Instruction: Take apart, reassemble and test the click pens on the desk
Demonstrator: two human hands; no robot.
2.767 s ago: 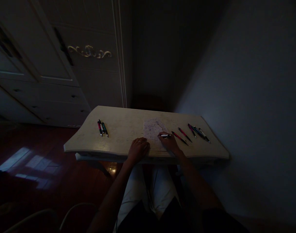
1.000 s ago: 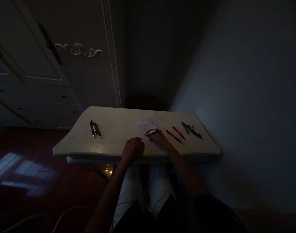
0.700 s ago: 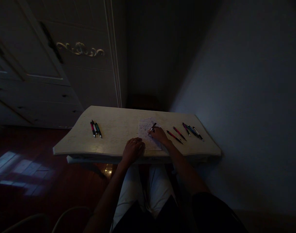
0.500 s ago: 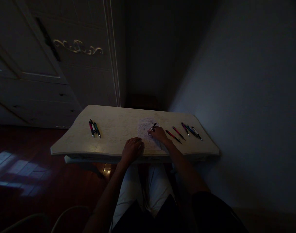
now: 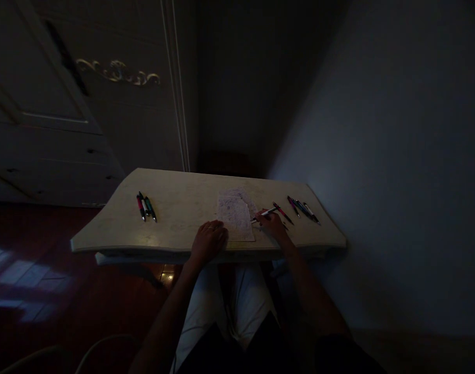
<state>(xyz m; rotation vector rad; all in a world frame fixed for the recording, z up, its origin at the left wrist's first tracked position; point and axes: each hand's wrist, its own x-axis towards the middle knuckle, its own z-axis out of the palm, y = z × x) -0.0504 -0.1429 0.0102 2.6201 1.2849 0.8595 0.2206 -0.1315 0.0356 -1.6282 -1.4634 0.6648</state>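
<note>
A sheet of paper (image 5: 236,213) covered in small dark marks lies on the pale table (image 5: 179,202). My left hand (image 5: 209,241) rests palm down at the sheet's lower left edge, its fingers laid over the paper. Pinched in my right hand (image 5: 272,223) is a pen (image 5: 269,211), light-barrelled with dark parts. That hand is at the right edge of the paper. Just beyond it lies a red and black pen (image 5: 283,212); another dark pen beside it is mostly hidden by the hand.
Several pens (image 5: 304,210) lie at the table's right end, and a group of pens (image 5: 146,206), red, white and green, at its left. A wall (image 5: 378,182) rises on the right. A cabinet (image 5: 144,124) with ornate trim stands behind on the left.
My right hand has moved right, from over the middle of the paper to its right edge, and the pen in it now leans over sideways. The left hand stays on the sheet.
</note>
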